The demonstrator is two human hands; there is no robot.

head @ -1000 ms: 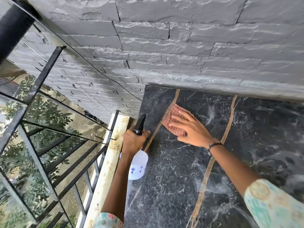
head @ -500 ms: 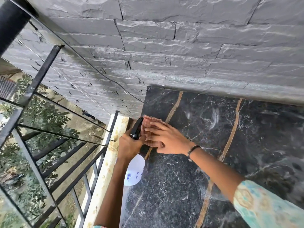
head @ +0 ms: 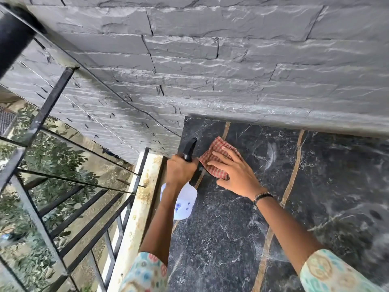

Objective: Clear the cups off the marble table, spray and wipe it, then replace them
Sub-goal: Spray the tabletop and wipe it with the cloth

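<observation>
The black marble table (head: 231, 228) with tan veins fills the lower right, and wet smears show on it. My right hand (head: 233, 173) lies flat on a red checked cloth (head: 216, 159) near the table's far left corner. My left hand (head: 181, 169) grips the neck of a white spray bottle (head: 183, 203) with a black nozzle, held at the table's left edge beside the cloth. No cups are in view.
A grey stone wall (head: 210, 70) runs along the far edge of the table. Left of the table is a pale stained ledge (head: 136, 207), then a black metal railing (head: 63, 207) with glass panels and foliage below.
My right hand slid the cloth left to the table's edge beside the bottle, then back right and farther away. The left hand with the bottle stayed near the left edge.
</observation>
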